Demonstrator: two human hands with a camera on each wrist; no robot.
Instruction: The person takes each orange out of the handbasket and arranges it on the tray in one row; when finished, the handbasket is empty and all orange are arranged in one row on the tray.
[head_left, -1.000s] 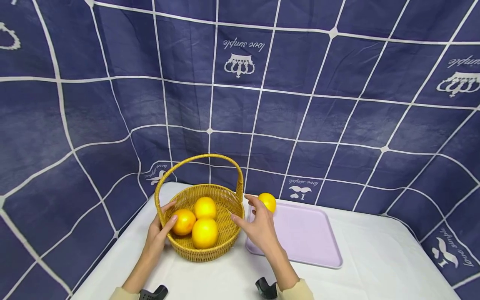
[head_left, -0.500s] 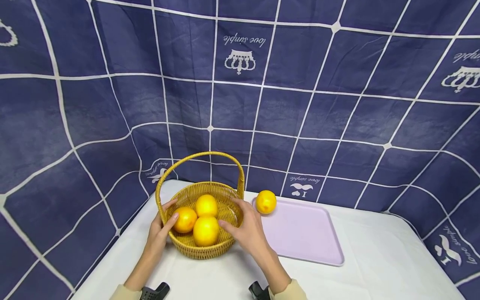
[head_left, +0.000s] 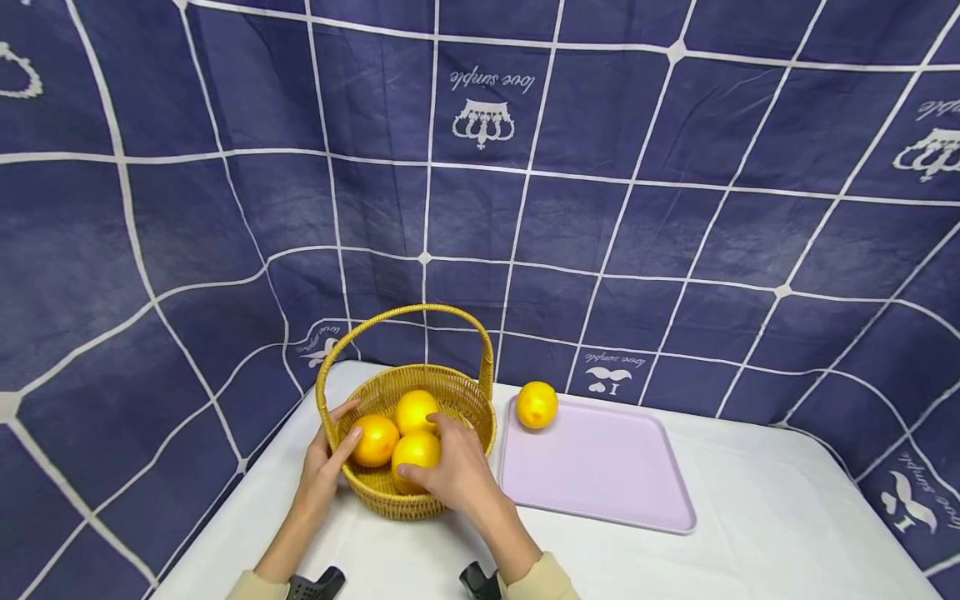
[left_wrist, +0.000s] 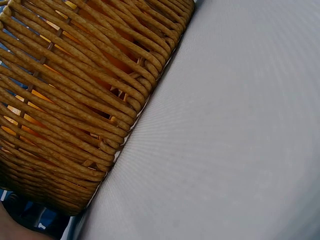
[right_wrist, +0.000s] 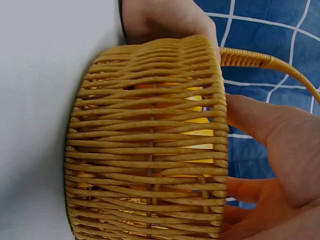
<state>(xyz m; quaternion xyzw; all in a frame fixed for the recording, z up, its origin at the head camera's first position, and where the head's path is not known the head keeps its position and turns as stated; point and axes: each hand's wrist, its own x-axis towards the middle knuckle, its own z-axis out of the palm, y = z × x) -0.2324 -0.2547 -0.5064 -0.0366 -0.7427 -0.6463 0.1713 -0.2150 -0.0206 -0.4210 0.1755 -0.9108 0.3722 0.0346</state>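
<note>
A round wicker basket (head_left: 401,506) with a tall arched handle stands on the white table, with three oranges inside. My left hand (head_left: 318,475) grips its left side near the handle's foot, thumb over the rim. My right hand (head_left: 459,467) reaches over the right rim, thumb and fingers around the front orange (head_left: 415,458). Beside it lie the left orange (head_left: 375,442) and the back orange (head_left: 415,411). In the right wrist view, the right thumb (right_wrist: 250,112) and fingers pass over the basket's rim, their tips hidden behind the weave. The left wrist view shows the basket wall (left_wrist: 75,75) close up.
A pale purple tray (head_left: 600,467) lies to the basket's right. One more orange (head_left: 536,405) sits at its back left corner. Behind the table (head_left: 757,517) hangs a dark blue cloth (head_left: 570,225) with white grid lines.
My right hand has moved left, from beside the orange at the tray's corner into the basket and around the front orange. My left hand has stayed on the basket.
</note>
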